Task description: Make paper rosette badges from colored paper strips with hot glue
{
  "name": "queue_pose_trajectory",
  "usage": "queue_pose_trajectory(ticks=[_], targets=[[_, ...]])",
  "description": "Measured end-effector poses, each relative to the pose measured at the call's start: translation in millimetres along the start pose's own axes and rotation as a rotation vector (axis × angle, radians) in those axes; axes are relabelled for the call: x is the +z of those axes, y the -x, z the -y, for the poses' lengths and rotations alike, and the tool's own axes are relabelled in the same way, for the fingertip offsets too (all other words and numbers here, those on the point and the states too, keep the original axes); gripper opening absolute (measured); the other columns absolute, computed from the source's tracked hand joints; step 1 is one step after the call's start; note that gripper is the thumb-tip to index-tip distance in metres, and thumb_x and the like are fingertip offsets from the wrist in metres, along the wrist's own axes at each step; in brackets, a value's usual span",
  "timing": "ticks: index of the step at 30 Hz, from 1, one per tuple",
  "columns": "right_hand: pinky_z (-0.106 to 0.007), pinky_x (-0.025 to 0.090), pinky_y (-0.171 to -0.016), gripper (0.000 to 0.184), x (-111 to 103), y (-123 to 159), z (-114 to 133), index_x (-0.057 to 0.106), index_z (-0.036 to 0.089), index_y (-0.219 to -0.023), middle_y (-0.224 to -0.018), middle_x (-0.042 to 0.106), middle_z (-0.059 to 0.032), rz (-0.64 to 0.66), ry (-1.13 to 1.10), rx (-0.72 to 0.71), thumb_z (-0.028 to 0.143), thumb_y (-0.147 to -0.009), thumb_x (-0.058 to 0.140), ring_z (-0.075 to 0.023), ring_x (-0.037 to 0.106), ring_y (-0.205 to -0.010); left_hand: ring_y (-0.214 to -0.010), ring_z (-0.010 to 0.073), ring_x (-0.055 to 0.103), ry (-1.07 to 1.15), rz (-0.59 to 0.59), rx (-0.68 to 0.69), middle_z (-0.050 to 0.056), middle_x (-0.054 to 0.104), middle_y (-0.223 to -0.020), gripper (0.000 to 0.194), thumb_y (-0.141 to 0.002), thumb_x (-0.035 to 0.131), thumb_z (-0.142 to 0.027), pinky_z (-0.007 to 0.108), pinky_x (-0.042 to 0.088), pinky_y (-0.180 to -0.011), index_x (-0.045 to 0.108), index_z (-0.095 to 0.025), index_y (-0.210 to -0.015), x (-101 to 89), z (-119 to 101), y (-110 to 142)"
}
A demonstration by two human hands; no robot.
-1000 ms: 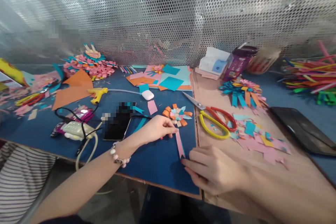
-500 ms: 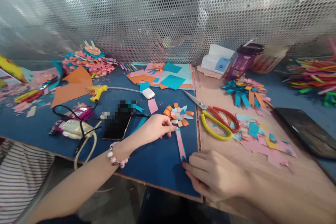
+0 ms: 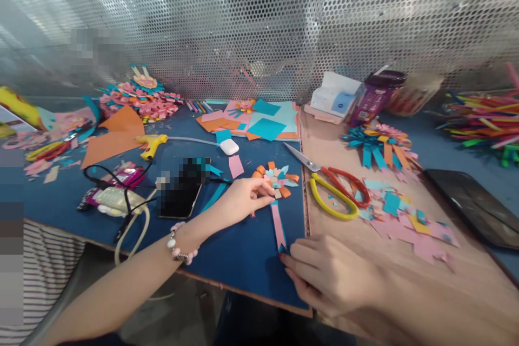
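Note:
A narrow pink paper strip with blue edges (image 3: pixel 278 225) lies lengthwise on the dark blue tabletop, with a notched lower end. My left hand (image 3: pixel 251 198) is closed, thumb and fingertips pinching at its top end. Just beyond those fingertips sits a paper flower (image 3: pixel 279 177) with orange, light blue and pale petals, partly covered by the hand. At the strip's lower end, the bent fingers of my right hand (image 3: pixel 330 273) grip the blue tip; that contact is partly hidden. Scissors (image 3: pixel 334 190) with one red and one yellow handle rest to the right, touched by neither hand.
A yellow glue gun (image 3: pixel 152 145), a black phone (image 3: pixel 180 192) and tangled cables (image 3: pixel 133 205) lie to the left. Paper sheets (image 3: pixel 265 119) are stacked at the back. Paper scraps (image 3: pixel 405 216), another phone (image 3: pixel 470 205) and a purple cup (image 3: pixel 375 97) are on the right.
The left hand's fingers have shifted slightly at the strip's top, with the thumb more stretched. The right hand and the strip stay nearly in place.

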State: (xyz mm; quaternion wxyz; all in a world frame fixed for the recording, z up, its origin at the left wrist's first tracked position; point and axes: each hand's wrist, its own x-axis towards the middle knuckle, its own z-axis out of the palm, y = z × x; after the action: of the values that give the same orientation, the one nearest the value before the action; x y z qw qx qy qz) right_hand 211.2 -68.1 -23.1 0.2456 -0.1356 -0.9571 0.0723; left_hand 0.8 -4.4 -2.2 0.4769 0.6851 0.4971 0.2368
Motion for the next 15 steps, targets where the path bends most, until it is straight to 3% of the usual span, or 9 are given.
queue_pose_trajectory(ticks=[3,7,11,13,15], targets=[[-0.028,0.030,-0.043,0.022,-8.5,-1.6,-0.7,0.064,0.011,-0.087,-0.062,0.052,-0.0026,-0.086,-0.060,0.057,0.011,-0.086,0.042,-0.0133,0.044,-0.052,-0.064,0.0114,0.058,0.058,0.037,-0.020,0.006,0.065,-0.092,0.024,-0.079,0.064,-0.032,0.016,0.044,-0.041,0.061,-0.015,-0.097,0.0,1.8,-2.4],[-0.026,0.039,-0.049,0.024,-19.1,-4.5,-8.3,0.065,0.012,-0.098,-0.069,0.057,-0.0047,-0.286,-0.054,0.253,0.010,-0.087,0.044,-0.0129,0.050,-0.058,-0.061,0.0107,0.057,0.041,0.063,-0.037,0.004,0.064,-0.090,0.023,-0.078,0.065,-0.033,0.017,0.042,-0.042,0.061,-0.016,-0.092,-1.9,-1.5,-0.6],[-0.026,0.042,-0.051,0.023,-17.0,-3.7,-12.5,0.068,0.012,-0.095,-0.072,0.059,-0.0068,-0.287,0.004,0.269,0.010,-0.086,0.047,-0.0141,0.052,-0.062,-0.050,0.0086,0.051,-0.185,0.026,0.035,-0.001,0.062,-0.071,0.016,-0.083,0.060,-0.032,0.021,0.040,-0.049,0.064,-0.017,-0.088,-1.5,-5.6,4.3],[-0.027,0.043,-0.051,0.022,-14.0,-2.5,-11.2,0.068,0.011,-0.095,-0.074,0.060,-0.0075,-0.275,0.024,0.259,0.009,-0.085,0.049,-0.0143,0.051,-0.062,-0.054,0.0095,0.052,-0.288,-0.035,0.119,0.000,0.064,-0.078,0.016,-0.086,0.057,-0.031,0.023,0.042,-0.055,0.065,-0.019,-0.092,-0.5,-6.7,9.2],[-0.028,0.044,-0.053,0.022,-12.3,-2.1,-9.4,0.068,0.011,-0.097,-0.076,0.061,-0.0081,-0.275,0.036,0.249,0.009,-0.084,0.050,-0.0148,0.051,-0.064,-0.064,0.0110,0.055,-0.360,-0.085,0.213,0.002,0.064,-0.097,0.018,-0.088,0.055,-0.031,0.025,0.045,-0.063,0.064,-0.021,-0.099,0.6,-7.1,17.3]])
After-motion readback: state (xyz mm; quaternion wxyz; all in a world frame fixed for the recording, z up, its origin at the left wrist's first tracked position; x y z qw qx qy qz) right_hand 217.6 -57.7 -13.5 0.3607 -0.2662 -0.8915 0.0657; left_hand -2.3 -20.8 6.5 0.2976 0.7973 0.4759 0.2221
